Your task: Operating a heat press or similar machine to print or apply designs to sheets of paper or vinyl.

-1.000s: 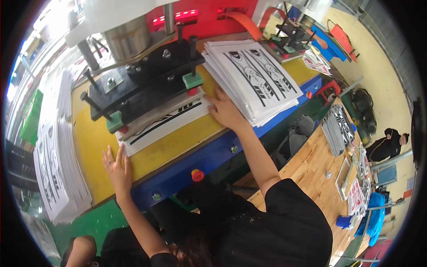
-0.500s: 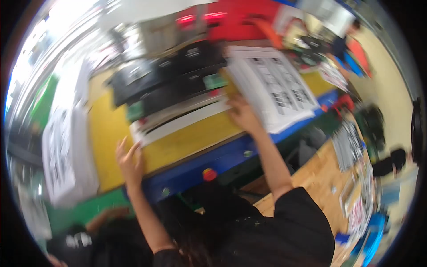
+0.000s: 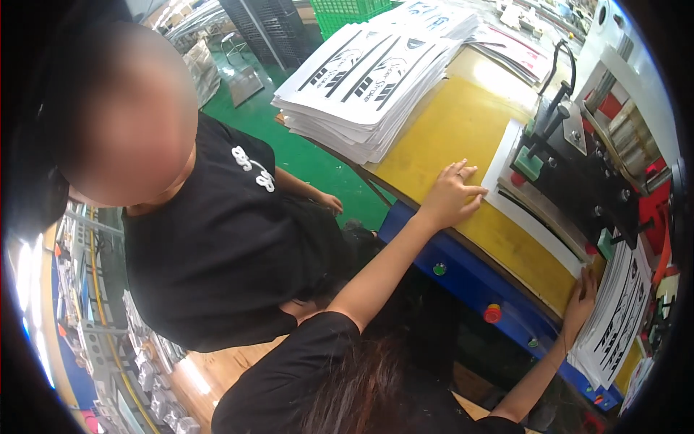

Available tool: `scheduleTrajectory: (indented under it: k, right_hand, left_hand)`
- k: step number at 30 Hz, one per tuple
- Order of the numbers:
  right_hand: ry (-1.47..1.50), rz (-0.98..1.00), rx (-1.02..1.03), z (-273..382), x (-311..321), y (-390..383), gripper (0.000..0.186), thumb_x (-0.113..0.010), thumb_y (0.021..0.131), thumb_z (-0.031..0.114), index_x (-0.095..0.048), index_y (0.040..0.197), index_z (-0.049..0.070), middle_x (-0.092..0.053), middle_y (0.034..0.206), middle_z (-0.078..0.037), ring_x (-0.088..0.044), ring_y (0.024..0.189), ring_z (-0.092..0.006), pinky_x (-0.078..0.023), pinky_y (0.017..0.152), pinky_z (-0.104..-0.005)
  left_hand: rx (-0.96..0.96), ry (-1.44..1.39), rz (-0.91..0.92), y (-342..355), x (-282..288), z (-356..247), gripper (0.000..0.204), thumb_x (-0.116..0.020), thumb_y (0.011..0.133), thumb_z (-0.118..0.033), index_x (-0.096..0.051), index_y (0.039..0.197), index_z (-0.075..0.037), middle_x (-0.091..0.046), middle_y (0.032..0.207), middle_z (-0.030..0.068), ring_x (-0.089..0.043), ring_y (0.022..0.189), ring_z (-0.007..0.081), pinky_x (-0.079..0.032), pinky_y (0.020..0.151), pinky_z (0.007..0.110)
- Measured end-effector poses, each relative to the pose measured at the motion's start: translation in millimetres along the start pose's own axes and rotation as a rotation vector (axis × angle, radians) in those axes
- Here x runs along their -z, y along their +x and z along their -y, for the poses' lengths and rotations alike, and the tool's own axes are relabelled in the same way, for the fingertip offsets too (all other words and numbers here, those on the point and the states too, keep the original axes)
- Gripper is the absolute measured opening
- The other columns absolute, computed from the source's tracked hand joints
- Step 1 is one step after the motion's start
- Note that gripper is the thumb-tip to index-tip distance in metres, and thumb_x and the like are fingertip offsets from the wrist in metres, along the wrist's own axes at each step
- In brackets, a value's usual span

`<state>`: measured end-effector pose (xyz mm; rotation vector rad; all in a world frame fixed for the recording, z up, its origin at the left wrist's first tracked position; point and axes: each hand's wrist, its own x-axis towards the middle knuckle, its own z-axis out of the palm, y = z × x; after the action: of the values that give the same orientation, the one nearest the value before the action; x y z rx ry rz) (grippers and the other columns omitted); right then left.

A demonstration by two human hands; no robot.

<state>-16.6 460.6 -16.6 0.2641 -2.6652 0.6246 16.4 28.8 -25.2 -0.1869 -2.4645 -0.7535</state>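
Observation:
A white sheet (image 3: pixel 531 224) lies on the yellow work surface (image 3: pixel 452 123), its far part hidden under a black pressing head (image 3: pixel 571 173) with bolts. At the sheet's left end is my left hand (image 3: pixel 454 194), fingers apart and fingertips at the paper's edge. My right hand (image 3: pixel 580 302) is at the other end, fingers stretched out beside the sheet's corner. Whether its fingertips press on the paper, I cannot tell. Close to the right hand stands a stack of printed sheets (image 3: pixel 614 311). Another tall stack of printed sheets (image 3: pixel 354 79) stands beyond my left hand.
A person in a black shirt (image 3: pixel 202 239) stands close on my left. Along the machine's blue front panel (image 3: pixel 463 275) sit a red knob (image 3: pixel 492 312) and a green button (image 3: pixel 439 269). A green crate (image 3: pixel 347 14) stands on the green floor (image 3: pixel 282 155) at the back.
The head view has swung to the left, bringing the person beside me into full view and sharpening the picture. My hands stay at the two ends of the sheet.

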Motion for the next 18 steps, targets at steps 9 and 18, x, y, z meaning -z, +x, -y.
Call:
scheduleTrajectory:
  k: [9, 18]
  right_hand:
    - [0.033, -0.023, -0.046, 1.7, -1.8, 2.7, 0.029, -0.05, 0.095, 0.013, -0.067, 0.118, 0.006, -0.057, 0.132, -0.021, -0.053, 0.123, -0.0381, -0.042, 0.101, -0.0393]
    - [0.049, -0.055, -0.055, 20.0, 2.4, 1.8, 0.026, -0.053, 0.094, 0.013, -0.069, 0.115, 0.007, -0.059, 0.127, -0.022, -0.055, 0.118, -0.0395, -0.042, 0.101, -0.0407]
  left_hand:
    - [-0.02, 0.005, 0.004, 10.3, -6.0, 4.4, 0.022, -0.063, 0.084, -0.023, -0.077, 0.102, -0.021, -0.06, 0.125, 0.0207, -0.048, 0.128, 0.0378, -0.034, 0.109, 0.046]
    - [0.018, 0.038, 0.076, 10.8, -0.6, -1.5, 0.025, -0.061, 0.086, -0.022, -0.075, 0.107, -0.024, -0.057, 0.131, 0.0197, -0.046, 0.13, 0.0375, -0.033, 0.109, 0.047]
